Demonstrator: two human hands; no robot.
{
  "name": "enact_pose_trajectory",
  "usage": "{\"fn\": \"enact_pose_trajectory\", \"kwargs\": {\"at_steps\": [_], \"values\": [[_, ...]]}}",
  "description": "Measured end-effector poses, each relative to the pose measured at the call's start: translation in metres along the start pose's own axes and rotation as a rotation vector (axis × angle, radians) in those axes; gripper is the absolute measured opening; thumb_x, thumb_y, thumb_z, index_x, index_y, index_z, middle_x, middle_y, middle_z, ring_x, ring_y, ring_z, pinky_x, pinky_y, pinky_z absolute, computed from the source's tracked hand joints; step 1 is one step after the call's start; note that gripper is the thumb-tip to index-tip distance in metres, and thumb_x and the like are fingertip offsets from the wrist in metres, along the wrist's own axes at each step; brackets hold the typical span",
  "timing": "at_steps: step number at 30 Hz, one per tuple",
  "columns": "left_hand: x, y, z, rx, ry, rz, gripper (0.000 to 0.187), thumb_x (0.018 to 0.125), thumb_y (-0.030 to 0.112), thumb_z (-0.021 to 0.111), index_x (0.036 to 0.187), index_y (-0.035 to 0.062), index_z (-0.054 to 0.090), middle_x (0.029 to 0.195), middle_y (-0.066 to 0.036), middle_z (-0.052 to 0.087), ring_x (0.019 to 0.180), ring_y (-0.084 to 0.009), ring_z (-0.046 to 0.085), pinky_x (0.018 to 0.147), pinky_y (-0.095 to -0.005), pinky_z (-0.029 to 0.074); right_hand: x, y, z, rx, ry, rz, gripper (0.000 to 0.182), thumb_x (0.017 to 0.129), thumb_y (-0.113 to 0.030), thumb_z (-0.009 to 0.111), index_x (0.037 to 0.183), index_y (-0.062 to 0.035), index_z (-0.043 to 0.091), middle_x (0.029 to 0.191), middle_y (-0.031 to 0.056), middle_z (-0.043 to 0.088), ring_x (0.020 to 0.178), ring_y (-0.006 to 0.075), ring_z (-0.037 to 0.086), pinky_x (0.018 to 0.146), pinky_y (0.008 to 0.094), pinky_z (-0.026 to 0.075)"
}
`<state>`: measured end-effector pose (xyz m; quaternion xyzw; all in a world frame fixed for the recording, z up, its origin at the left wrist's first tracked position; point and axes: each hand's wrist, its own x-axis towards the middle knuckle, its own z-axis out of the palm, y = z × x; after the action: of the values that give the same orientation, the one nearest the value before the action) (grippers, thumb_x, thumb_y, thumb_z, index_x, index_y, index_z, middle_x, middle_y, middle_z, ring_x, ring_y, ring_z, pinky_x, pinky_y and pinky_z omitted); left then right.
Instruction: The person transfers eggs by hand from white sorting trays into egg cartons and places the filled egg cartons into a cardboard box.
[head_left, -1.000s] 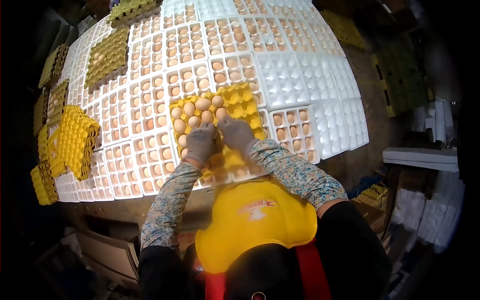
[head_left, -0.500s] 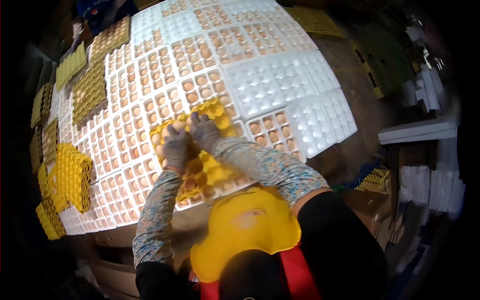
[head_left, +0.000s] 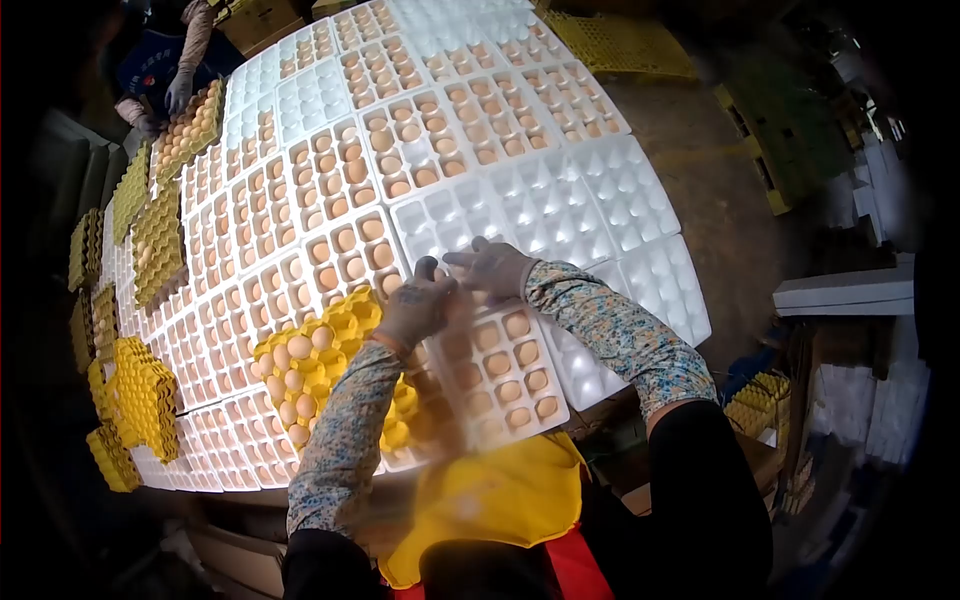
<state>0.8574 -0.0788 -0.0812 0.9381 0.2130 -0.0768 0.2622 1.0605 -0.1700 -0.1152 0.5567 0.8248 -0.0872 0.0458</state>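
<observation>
Item: my left hand (head_left: 415,308), gloved, fingers curled, grip contents not discernible. Item: my right hand (head_left: 492,266), fingers spread, empty, over white tray (head_left: 500,360). Item: yellow tray (head_left: 310,372), part-filled with eggs (head_left: 298,348), just left.

Both arms reach forward in patterned sleeves, and both hands wear grey gloves. The left hand (head_left: 415,308) is curled, fingers bent inward. The right hand (head_left: 492,268) is beside it, its fingers spread.
</observation>
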Motion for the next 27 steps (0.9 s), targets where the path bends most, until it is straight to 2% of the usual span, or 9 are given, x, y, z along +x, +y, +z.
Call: {"fn": "enact_pose_trajectory", "kwargs": {"at_steps": [4,7,11,14,16,17,22,25,27], "values": [[0.014,-0.012,-0.004,-0.050,0.016,-0.101,0.068,0.068,0.026,0.089,0.129,0.0176,0.062,0.137,-0.025,0.051,0.113,-0.0414,0.064,0.095,-0.0435,0.055,0.021,0.032,-0.014,0.813,0.157,0.167,0.030,0.085,-0.035,0.073,0.108,-0.0151,0.075,0.122,0.0122,0.066,0.104,0.0324,0.066,0.093,0.0401,0.053],[0.043,-0.009,-0.014,-0.352,0.364,-0.253,0.052,0.085,0.021,0.078,0.131,0.0077,0.060,0.125,-0.018,0.061,0.089,-0.0267,0.069,0.080,-0.0421,0.055,0.060,0.022,0.011,0.927,0.836,0.349,0.031,0.089,-0.018,0.067,0.119,-0.0102,0.067,0.106,0.0150,0.070,0.100,0.0364,0.066,0.091,0.0437,0.052],[0.069,0.001,-0.010,0.093,0.181,-0.319,0.043,0.089,0.016,0.069,0.130,0.0033,0.059,0.123,-0.018,0.063,0.110,-0.0349,0.061,0.096,-0.0444,0.049,0.076,0.008,0.049,0.601,0.831,0.443,0.039,0.087,-0.008,0.060,0.125,-0.0148,0.065,0.113,0.0131,0.068,0.111,0.0362,0.060,0.101,0.0443,0.046],[0.005,-0.021,-0.006,-0.155,0.592,-0.045,0.044,0.092,0.015,0.067,0.133,0.0022,0.059,0.131,-0.022,0.060,0.124,-0.0387,0.054,0.107,-0.0428,0.042,0.078,0.003,0.057,0.733,0.975,0.379,0.041,0.088,-0.015,0.065,0.129,-0.0132,0.061,0.116,0.0162,0.066,0.117,0.0340,0.059,0.103,0.0446,0.046],[-0.075,-0.050,-0.019,-0.147,0.732,-0.209,0.038,0.093,0.007,0.062,0.131,0.0006,0.060,0.132,-0.018,0.061,0.125,-0.0321,0.057,0.107,-0.0390,0.044,0.088,-0.028,0.016,1.025,0.844,0.303,0.043,0.092,-0.022,0.067,0.132,-0.0091,0.059,0.122,0.0157,0.064,0.122,0.0336,0.057,0.107,0.0439,0.045],[-0.117,-0.071,-0.016,-0.769,0.779,-0.591,0.039,0.093,0.005,0.061,0.131,0.0000,0.060,0.134,-0.017,0.061,0.124,-0.0290,0.058,0.107,-0.0377,0.045,0.087,-0.060,-0.014,1.215,0.690,0.214,0.046,0.093,-0.025,0.067,0.134,-0.0060,0.058,0.126,0.0145,0.064,0.124,0.0325,0.057,0.110,0.0427,0.044],[-0.188,-0.139,-0.021,0.370,0.401,-0.346,0.059,0.078,0.017,0.075,0.135,0.0111,0.058,0.132,-0.010,0.064,0.133,-0.0400,0.050,0.112,-0.0608,0.031,0.156,-0.194,-0.019,0.426,0.453,0.069,0.054,0.087,-0.029,0.074,0.136,-0.0116,0.059,0.133,0.0139,0.059,0.131,0.0290,0.051,0.115,0.0436,0.037],[-0.204,-0.174,-0.034,0.007,0.354,-0.277,0.053,0.081,0.011,0.073,0.131,0.0070,0.056,0.131,-0.011,0.062,0.129,-0.0367,0.054,0.111,-0.0498,0.039,0.169,-0.189,-0.032,0.850,0.374,0.169,0.046,0.080,-0.029,0.075,0.122,-0.0129,0.066,0.122,0.0141,0.064,0.120,0.0324,0.055,0.111,0.0472,0.036],[-0.231,-0.172,-0.034,-0.999,0.599,-0.443,0.049,0.086,0.009,0.070,0.132,0.0050,0.054,0.127,-0.009,0.060,0.124,-0.0261,0.057,0.104,-0.0403,0.048,0.171,-0.199,-0.021,1.279,0.841,0.249,0.029,0.085,-0.023,0.069,0.107,-0.0047,0.068,0.099,0.0138,0.066,0.097,0.0305,0.062,0.089,0.0387,0.050]]}}
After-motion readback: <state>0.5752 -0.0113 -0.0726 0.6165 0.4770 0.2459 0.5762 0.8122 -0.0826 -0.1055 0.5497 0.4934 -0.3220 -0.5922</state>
